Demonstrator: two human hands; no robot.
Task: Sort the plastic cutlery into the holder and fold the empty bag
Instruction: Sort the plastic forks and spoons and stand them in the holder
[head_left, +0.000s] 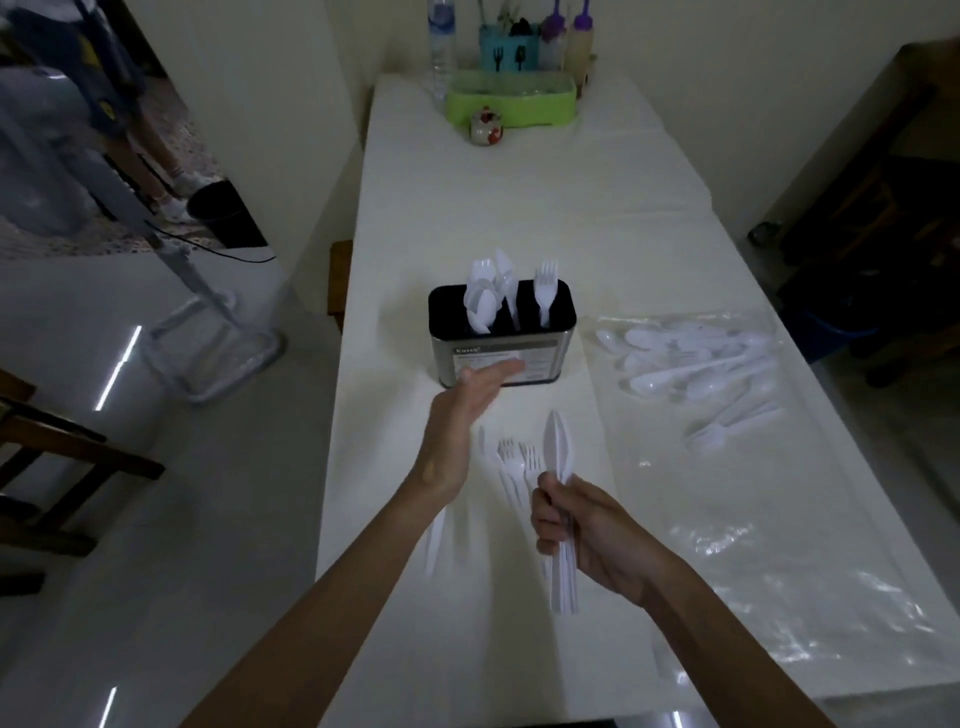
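Gripping spoons (558, 447) in right hand (587, 530), below holder (501, 332).

A: What's behind the left hand (457, 415)?
B: Part of the label (537, 359) on the holder (501, 332); its print is too blurred to read.
A: The cutlery (485, 291) standing inside?
B: Lower ends hidden behind its wall.

White plastic cutlery (558, 452), black-topped silver holder (502, 343) w/ white label, on white table (519, 208); clear bag (779, 519); lime-green tray (511, 101) at rear.
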